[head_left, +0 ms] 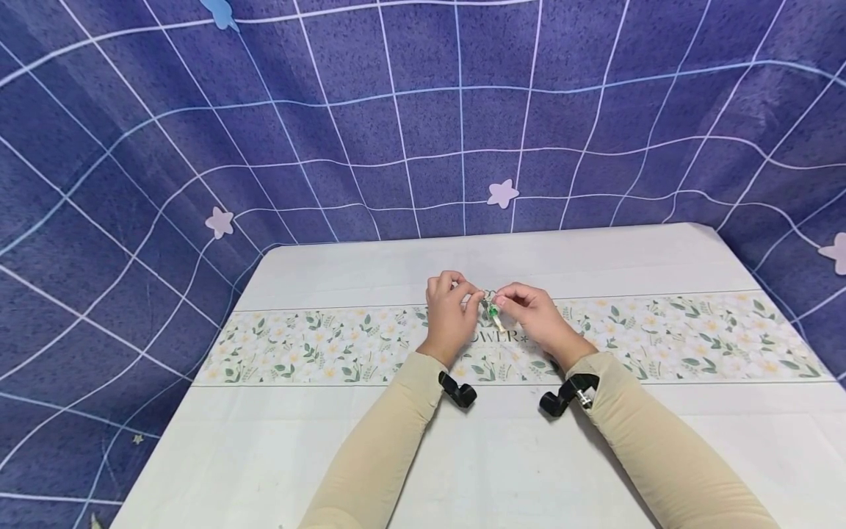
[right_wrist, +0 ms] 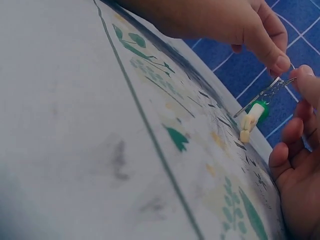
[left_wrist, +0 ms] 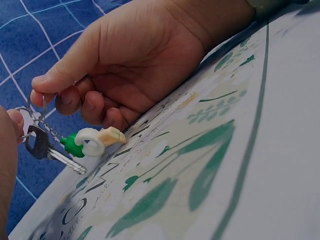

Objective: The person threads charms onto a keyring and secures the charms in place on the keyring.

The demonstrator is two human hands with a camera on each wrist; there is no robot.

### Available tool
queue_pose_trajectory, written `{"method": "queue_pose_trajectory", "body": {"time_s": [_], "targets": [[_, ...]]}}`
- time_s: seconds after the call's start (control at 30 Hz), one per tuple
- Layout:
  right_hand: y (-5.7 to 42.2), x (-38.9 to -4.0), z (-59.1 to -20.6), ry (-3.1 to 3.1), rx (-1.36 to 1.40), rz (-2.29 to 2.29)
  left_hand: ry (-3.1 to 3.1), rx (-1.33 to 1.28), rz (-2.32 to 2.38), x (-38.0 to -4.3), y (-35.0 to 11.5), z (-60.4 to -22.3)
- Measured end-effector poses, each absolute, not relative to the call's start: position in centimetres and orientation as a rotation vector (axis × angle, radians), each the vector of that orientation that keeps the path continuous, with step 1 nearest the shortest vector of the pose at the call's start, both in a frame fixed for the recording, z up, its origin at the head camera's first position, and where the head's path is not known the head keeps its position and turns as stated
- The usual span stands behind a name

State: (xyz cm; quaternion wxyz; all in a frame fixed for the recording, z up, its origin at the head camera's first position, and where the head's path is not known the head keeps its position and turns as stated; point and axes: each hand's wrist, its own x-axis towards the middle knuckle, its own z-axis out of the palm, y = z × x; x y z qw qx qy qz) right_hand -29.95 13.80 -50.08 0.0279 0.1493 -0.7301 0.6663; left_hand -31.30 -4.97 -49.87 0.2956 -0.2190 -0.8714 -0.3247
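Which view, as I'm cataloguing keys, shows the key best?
The left wrist view: the key is close, its dark end and notched blade clear. Right wrist shows it nearly edge-on, a thin strip; in the head view it's too small to make out.

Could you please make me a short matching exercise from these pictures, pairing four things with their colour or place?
Things:
1. Key
2. Charm
3. Backdrop
4. Floral strip

Colours and places:
A. Blue-purple, crossed by pale grid lines
B. Running across the white table
C. Dark head, silvery blade
D. Green and cream

Right pairs: 1-C, 2-D, 3-A, 4-B
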Motion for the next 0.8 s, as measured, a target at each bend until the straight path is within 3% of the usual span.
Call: {"method": "queue_pose_trajectory", "body": {"time_s": [0.33, 0.8], "targets": [[13.94, -29.76, -49.27, -2.225, 0.409, 2.253, -2.202, -0.747, -0.742, -31.36, -4.91, -49.78], [14.12, -30.21, -49.78, -2.206, 0.368, 2.231, -2.225, -0.709, -0.752, -31.44, -4.90, -49.83]]}}
